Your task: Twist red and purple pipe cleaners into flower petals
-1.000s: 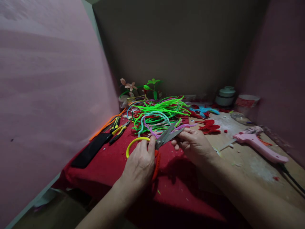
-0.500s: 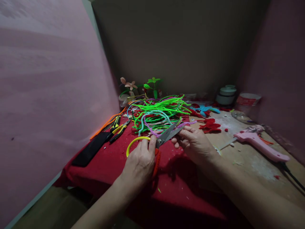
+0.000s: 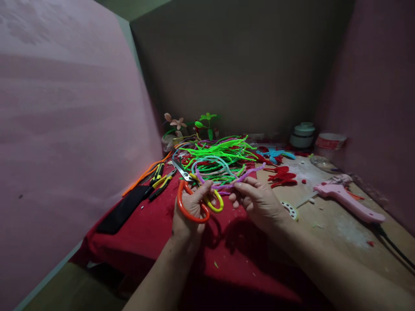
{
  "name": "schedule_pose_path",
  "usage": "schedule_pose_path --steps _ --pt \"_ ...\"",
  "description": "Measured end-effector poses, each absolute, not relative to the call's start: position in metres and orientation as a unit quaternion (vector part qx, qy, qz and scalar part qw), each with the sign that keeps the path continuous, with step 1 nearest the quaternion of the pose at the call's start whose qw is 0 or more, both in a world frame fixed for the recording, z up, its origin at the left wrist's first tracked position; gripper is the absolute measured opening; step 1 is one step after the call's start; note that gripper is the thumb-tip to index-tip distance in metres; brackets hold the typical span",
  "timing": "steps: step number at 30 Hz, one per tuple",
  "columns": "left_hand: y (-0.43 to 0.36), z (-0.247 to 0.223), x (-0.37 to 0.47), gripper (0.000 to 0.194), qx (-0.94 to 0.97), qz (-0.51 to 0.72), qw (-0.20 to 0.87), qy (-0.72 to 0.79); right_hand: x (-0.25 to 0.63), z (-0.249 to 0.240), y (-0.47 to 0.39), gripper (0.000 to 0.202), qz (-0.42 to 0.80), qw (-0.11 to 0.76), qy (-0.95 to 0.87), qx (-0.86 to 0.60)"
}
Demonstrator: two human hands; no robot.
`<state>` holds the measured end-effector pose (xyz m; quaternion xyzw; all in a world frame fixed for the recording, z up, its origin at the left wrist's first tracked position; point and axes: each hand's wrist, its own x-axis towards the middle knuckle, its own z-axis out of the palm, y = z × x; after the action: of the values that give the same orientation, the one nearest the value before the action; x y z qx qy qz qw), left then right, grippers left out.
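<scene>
My left hand [image 3: 191, 209] has the scissors [image 3: 193, 216] in its grasp, with their red and yellow loops over the palm and the blades pointing up and away to the left. Its thumb and finger also reach the purple pipe cleaner [image 3: 256, 169]. On the right, my right hand [image 3: 256, 199] pinches that same purple strand between thumb and forefinger. Just beyond both hands lies a pile of bright green pipe cleaners [image 3: 223, 149], with a light blue one [image 3: 212, 158] curved in front.
Pliers [image 3: 162, 185] and a black flat object [image 3: 123, 209] lie at the left. On the right are a pink glue gun [image 3: 350, 201], red fuzzy pieces [image 3: 282, 176], a jar [image 3: 302, 136] and a tub [image 3: 329, 141]. Fuzzy flowers [image 3: 207, 123] stand at the back.
The scissors have turned over in my left hand, their blades swinging from right to left. My right hand is now clear of the blades, and the purple strand runs between both hands.
</scene>
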<state>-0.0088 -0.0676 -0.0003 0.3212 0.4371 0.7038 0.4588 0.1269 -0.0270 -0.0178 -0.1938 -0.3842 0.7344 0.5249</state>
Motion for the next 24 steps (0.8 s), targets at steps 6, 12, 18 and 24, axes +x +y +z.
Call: schedule_pose_path --steps 6,12,18,24 --pt "-0.059 -0.004 -0.006 0.031 0.317 0.719 0.451 0.423 0.126 -0.017 -0.024 0.013 0.752 0.526 -0.363 -0.162" --pt "-0.062 -0.012 -0.013 0.036 0.338 0.713 0.441 0.428 0.133 -0.006 -0.021 0.011 0.753 0.541 -0.342 -0.152" --pt "-0.064 -0.014 -0.028 0.033 0.316 0.737 0.416 0.43 0.148 -0.003 -0.004 0.007 0.772 0.569 -0.21 -0.191" --pt "-0.066 -0.015 -0.036 0.026 0.285 0.791 0.339 0.422 0.152 -0.007 0.004 0.01 0.762 0.571 -0.202 -0.231"
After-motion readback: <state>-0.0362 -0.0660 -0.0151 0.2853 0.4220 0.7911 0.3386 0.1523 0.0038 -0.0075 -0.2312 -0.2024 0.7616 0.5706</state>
